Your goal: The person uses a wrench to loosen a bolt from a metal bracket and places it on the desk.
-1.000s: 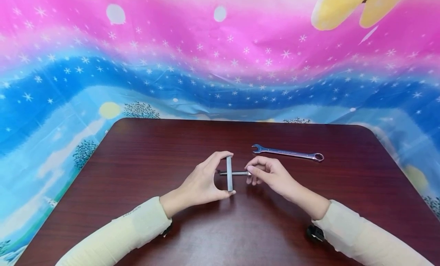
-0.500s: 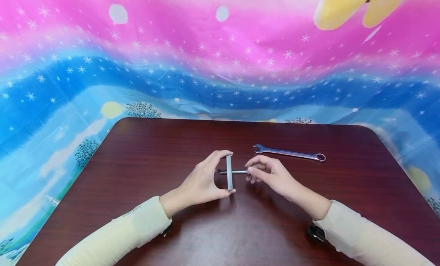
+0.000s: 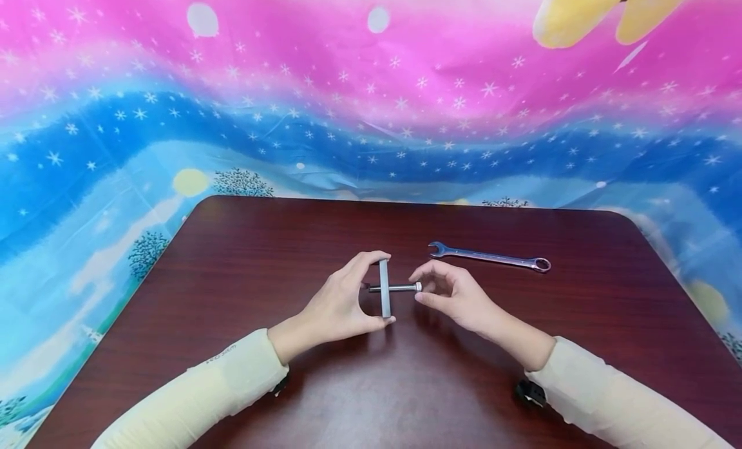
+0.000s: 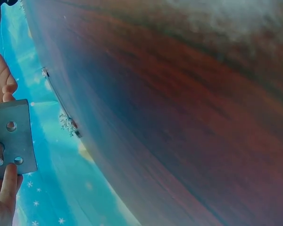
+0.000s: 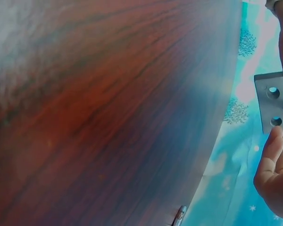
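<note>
Now, the left hand (image 3: 339,301) pinches a drilled steel plate (image 3: 384,289) by 2 opposite edges, above the table (image 3: 324,384). A threaded bolt (image 3: 401,288) passes through it; the right hand (image 3: 460,301) is loosely parted at the bolt's head, contact unclear. 1 combination wrench (image 3: 489,256) lies beyond.

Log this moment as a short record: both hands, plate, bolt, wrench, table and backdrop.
Left hand: holds the metal plate by opposite edges
Right hand: at the head of the bolt; contact unclear
Metal plate: grey, with round holes
Bolt: through the plate, threaded end toward the left hand
Wrench: on the table, beyond the right hand, open end toward the left
Table: dark reddish-brown
Backdrop: pink and blue, snowflake print
</note>
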`<state>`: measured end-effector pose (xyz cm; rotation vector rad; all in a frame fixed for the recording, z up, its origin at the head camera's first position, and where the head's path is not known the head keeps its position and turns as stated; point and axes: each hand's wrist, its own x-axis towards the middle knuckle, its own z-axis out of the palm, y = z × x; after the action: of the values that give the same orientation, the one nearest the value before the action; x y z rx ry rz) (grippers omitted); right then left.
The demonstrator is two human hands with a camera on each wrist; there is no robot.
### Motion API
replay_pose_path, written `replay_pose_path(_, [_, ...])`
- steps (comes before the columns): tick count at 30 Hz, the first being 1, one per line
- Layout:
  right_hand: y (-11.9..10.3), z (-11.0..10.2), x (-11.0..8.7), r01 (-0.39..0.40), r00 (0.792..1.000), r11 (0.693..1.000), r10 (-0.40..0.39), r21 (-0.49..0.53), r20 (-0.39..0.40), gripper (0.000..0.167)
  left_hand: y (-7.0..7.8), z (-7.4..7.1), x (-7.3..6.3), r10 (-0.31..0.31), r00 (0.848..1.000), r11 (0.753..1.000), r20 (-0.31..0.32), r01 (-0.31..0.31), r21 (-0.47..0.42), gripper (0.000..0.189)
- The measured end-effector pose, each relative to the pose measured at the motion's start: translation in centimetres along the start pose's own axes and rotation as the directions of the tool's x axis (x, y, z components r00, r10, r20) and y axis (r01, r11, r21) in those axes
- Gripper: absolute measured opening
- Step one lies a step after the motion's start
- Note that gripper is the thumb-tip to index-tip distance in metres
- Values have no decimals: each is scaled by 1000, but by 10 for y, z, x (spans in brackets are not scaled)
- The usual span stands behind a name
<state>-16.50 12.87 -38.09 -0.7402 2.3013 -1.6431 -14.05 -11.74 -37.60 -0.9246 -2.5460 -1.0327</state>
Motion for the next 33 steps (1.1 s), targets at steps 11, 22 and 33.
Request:
replay_pose_path(11, [-3, -3, 3, -100, 995, 991, 97, 89, 38, 24, 3, 0, 2, 12, 1000, 1000, 7, -12, 2, 90])
replay_pose_path(22, [2, -1, 0, -18, 1000, 1000, 18, 16, 9, 21, -1, 1, 2, 4, 1000, 1000, 7, -4, 2, 90])
replay_pose_path(33, [1, -3, 3, -94, 996, 994, 94, 51, 7, 20, 1, 1, 2, 14, 1000, 1000, 13, -14, 2, 90])
